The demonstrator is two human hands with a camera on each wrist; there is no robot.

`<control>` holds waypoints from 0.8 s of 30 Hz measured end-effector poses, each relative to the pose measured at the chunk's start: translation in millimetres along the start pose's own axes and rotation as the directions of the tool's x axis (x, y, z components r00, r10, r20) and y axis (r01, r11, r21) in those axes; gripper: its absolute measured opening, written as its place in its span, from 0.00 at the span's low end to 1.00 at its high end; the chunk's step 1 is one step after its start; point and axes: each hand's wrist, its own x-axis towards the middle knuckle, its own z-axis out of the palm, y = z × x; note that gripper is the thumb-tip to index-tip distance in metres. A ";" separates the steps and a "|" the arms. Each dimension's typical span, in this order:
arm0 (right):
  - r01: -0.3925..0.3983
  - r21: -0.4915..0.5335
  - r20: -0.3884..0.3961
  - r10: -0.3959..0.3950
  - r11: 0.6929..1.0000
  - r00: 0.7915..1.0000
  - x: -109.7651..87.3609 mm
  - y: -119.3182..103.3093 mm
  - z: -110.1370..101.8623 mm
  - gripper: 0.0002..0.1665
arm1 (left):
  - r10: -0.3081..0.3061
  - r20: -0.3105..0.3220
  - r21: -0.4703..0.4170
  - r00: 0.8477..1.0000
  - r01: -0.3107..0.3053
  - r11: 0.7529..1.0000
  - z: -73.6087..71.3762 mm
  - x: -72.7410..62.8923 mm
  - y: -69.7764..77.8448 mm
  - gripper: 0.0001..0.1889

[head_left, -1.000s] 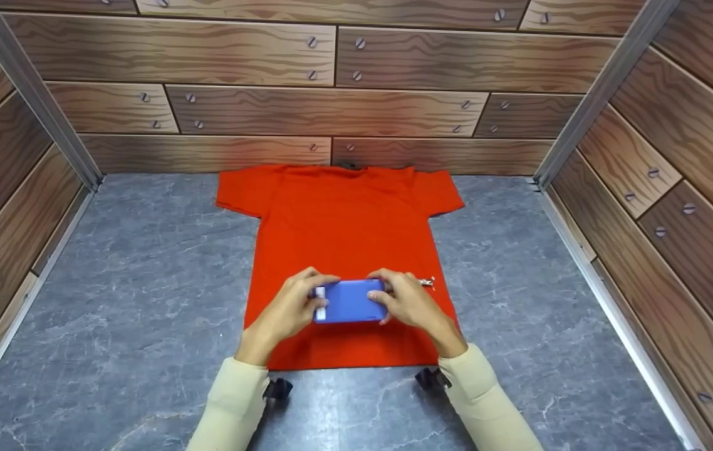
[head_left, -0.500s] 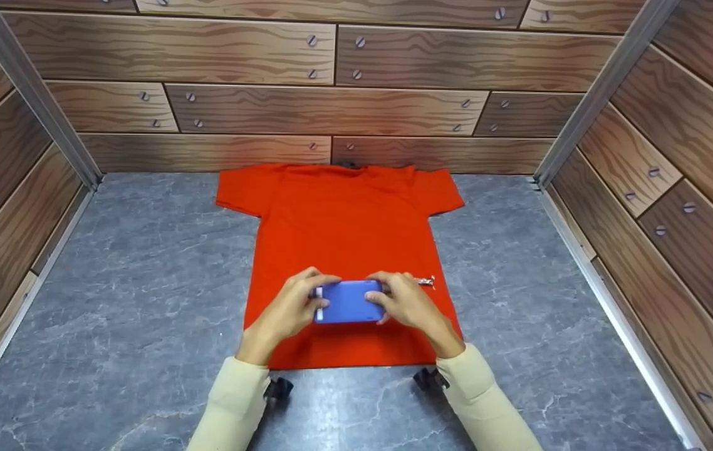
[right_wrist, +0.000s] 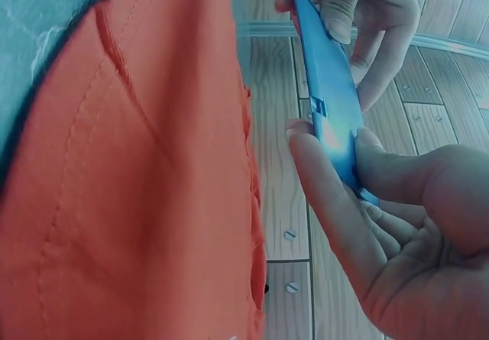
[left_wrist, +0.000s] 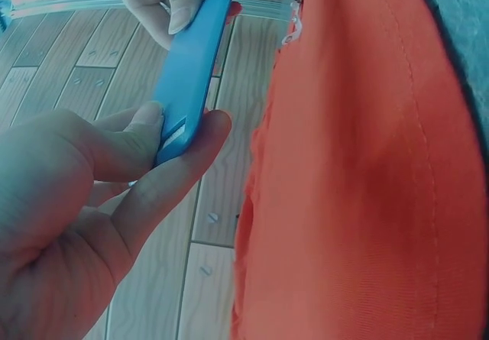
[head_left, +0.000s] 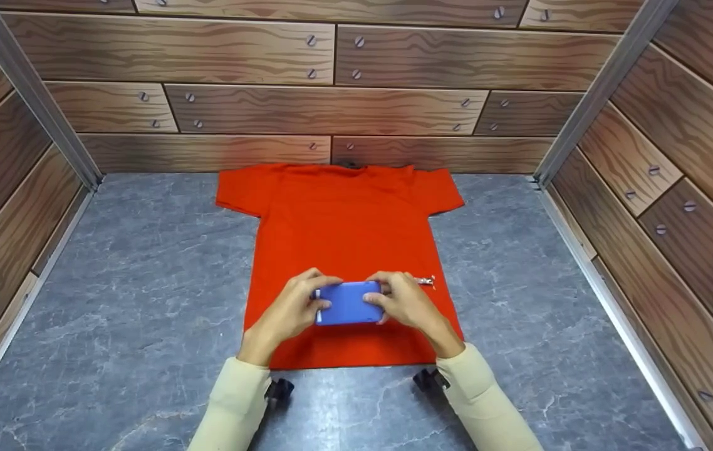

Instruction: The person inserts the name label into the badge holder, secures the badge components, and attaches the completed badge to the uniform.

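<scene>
Walls printed with wooden planks (head_left: 237,53) and screw heads rise beyond the hands and to either side, with a grey metal post (head_left: 34,94) in the corner to the left and another in the corner to the right. Beneath the hands lies a grey, marbled surface (head_left: 143,269). On it an orange-red T-shirt (head_left: 344,232) is spread flat, its collar and short sleeves away from the hands, its hem on the near side of them.

Between the two hands, raised over the lower part of the shirt, is a flat blue case (head_left: 350,307). The left hand (head_left: 297,304) pinches its left end, thumb on the upper face and fingers at the edge and underneath. The right hand (head_left: 405,302) pinches the right end in the same way. Both grips are closed down to the thinness of the case, which has a slot near the end in the left hand.

Just beyond the right hand, on the shirt, lies a small shiny metal thing (head_left: 426,281), partly hidden and too small to make out. Pale cuffs (head_left: 240,376) cover both forearms behind the hands, and a black piece (head_left: 279,389) sits at the inner side of each wrist.
</scene>
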 end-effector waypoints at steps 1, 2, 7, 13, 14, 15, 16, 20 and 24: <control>-0.008 0.010 0.001 0.008 1.000 1.000 0.2 0.2 -0.5 0.17 | -0.003 -0.003 0.000 1.000 0.003 1.000 0.0 0.0 0.4 0.21; -0.015 0.021 0.000 0.015 1.000 1.000 0.3 0.5 -1.0 0.16 | -0.007 -0.009 -0.001 1.000 0.007 1.000 -0.1 0.0 0.7 0.21; -0.025 0.097 -0.012 0.026 0.995 1.000 0.9 0.2 -3.6 0.13 | -0.060 -0.061 -0.012 0.996 0.059 0.998 -0.5 0.0 2.6 0.20; 0.003 0.147 0.005 -0.004 0.989 1.000 0.3 -1.0 -4.9 0.12 | -0.099 -0.106 0.009 0.989 0.100 0.995 1.1 -0.2 3.3 0.22; 0.004 0.151 0.008 -0.005 0.989 1.000 0.0 -1.3 -5.0 0.12 | -0.098 -0.112 0.011 0.989 0.100 0.995 1.5 0.0 3.0 0.22; 0.004 0.155 0.010 -0.005 0.988 1.000 -0.1 -1.5 -5.0 0.12 | -0.096 -0.118 0.013 0.988 0.098 0.995 1.8 0.1 3.1 0.22; 0.005 0.158 0.011 -0.007 0.987 1.000 -0.3 -1.7 -4.8 0.12 | -0.093 -0.123 0.013 0.988 0.096 0.995 2.0 0.2 2.9 0.22; 0.015 0.160 0.005 -0.016 0.987 1.000 0.0 -1.6 -3.7 0.13 | -0.082 -0.121 0.009 0.989 0.083 0.996 2.3 0.5 3.4 0.20; 0.035 0.148 -0.015 -0.033 0.988 0.999 0.4 -0.5 -2.3 0.13 | -0.076 -0.109 -0.003 0.991 0.076 0.997 2.3 1.2 3.1 0.20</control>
